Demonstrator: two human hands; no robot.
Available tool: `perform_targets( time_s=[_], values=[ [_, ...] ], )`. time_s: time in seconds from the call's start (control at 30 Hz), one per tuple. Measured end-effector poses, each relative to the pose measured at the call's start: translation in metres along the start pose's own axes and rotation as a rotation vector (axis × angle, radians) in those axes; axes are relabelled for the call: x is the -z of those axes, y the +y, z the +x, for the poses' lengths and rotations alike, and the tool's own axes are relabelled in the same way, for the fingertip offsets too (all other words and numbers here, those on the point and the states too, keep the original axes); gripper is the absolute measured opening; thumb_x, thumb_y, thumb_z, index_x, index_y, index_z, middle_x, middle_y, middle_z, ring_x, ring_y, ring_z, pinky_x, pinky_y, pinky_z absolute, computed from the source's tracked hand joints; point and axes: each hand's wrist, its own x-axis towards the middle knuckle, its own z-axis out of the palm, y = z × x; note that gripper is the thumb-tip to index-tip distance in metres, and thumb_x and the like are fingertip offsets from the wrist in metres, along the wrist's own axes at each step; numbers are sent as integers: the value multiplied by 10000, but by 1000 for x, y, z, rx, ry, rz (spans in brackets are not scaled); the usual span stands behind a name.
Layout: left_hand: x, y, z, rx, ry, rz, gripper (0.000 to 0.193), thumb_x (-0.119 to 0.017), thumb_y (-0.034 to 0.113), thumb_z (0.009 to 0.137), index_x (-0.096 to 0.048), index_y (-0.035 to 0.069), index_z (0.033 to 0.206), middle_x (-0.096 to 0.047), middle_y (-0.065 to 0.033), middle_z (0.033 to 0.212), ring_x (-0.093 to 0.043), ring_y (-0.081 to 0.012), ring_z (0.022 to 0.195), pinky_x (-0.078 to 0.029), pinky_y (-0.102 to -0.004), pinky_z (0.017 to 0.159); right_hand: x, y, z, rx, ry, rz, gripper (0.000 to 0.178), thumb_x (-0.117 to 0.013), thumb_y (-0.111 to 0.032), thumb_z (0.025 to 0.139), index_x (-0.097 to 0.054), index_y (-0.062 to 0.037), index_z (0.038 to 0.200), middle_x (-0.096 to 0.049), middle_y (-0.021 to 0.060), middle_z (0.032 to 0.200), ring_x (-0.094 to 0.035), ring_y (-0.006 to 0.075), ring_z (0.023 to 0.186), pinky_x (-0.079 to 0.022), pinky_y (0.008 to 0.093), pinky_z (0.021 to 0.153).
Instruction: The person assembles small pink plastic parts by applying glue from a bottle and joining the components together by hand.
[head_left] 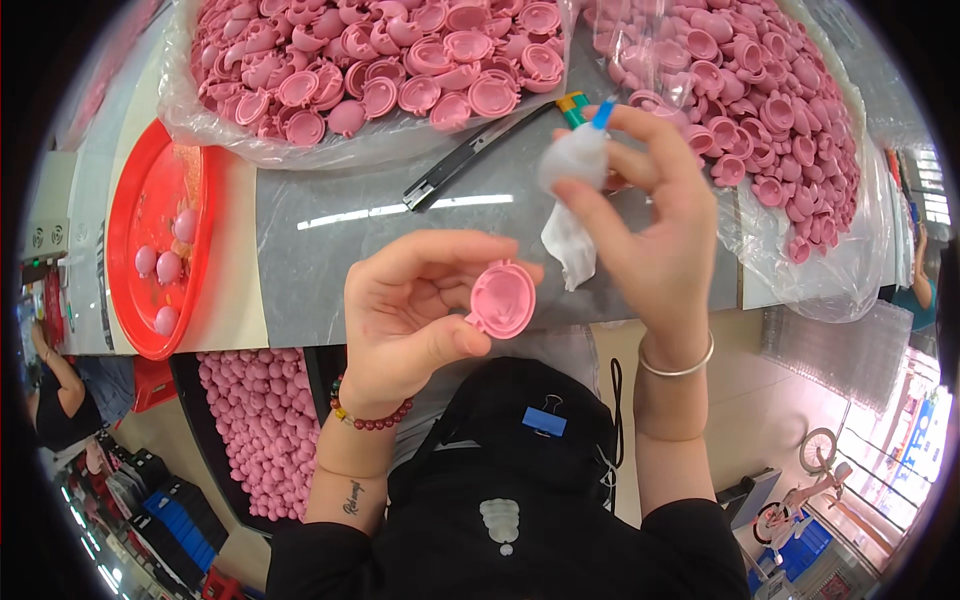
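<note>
My left hand holds a pink round plastic shell half between thumb and fingers, its hollow side facing me, above the grey table edge. My right hand is raised just to the right of it and grips a small white squeeze bottle with a blue tip, wrapped in a white tissue that hangs down. The bottle's tip points up and away from the shell.
Two clear bags heaped with pink shell halves lie at the back left and back right. A black utility knife lies between them. A red tray with pink balls sits left. A bin of pink balls stands below the table.
</note>
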Motion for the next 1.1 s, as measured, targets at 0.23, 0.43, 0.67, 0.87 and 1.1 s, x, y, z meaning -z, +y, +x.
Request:
perform_targets(
  time_s=[0.23, 0.43, 0.67, 0.87, 1.1],
  values=[
    [8, -7, 1, -101, 15, 5, 598, -742, 303, 655, -452, -44, 1046, -574, -220, 947, -587, -172, 662, -491, -239, 556, 4, 5, -4, 219, 81, -194, 393, -675, 8, 631, -526, -10, 994, -585, 56, 986, -569, 141, 809, -440, 231, 676],
    [16, -7, 1, -125, -133, -136, 539, -736, 119, 653, -445, -65, 1068, -548, -247, 1020, -567, -226, 942, -454, -292, 807, 83, 21, -10, 120, 345, -732, 339, -659, -61, 661, -541, -1, 973, -582, 63, 867, -530, 149, 788, -403, 260, 671],
    [16, -9, 3, -131, -136, -139, 524, -726, 92, 656, -446, -65, 1069, -545, -251, 1027, -568, -222, 940, -457, -286, 803, 88, 45, -4, -78, 170, -704, 268, -617, -54, 721, -539, 13, 969, -553, 35, 755, -500, 87, 649, -394, 211, 581],
    [14, -8, 4, -110, -147, -189, 504, -702, 44, 663, -442, -73, 1078, -544, -246, 1031, -556, -239, 978, -453, -299, 827, 58, 1, -35, -393, -119, 70, 133, -567, -20, 750, -559, 5, 880, -546, 78, 730, -508, 123, 561, -418, 208, 537],
    [16, -6, 4, -103, -181, -193, 489, -673, -2, 667, -439, -77, 1090, -532, -237, 1069, -537, -258, 1017, -444, -311, 859, 38, 17, -30, 225, -157, -543, 79, -503, 35, 779, -561, 3, 822, -494, 46, 688, -463, 94, 569, -377, 206, 542]
  ],
)
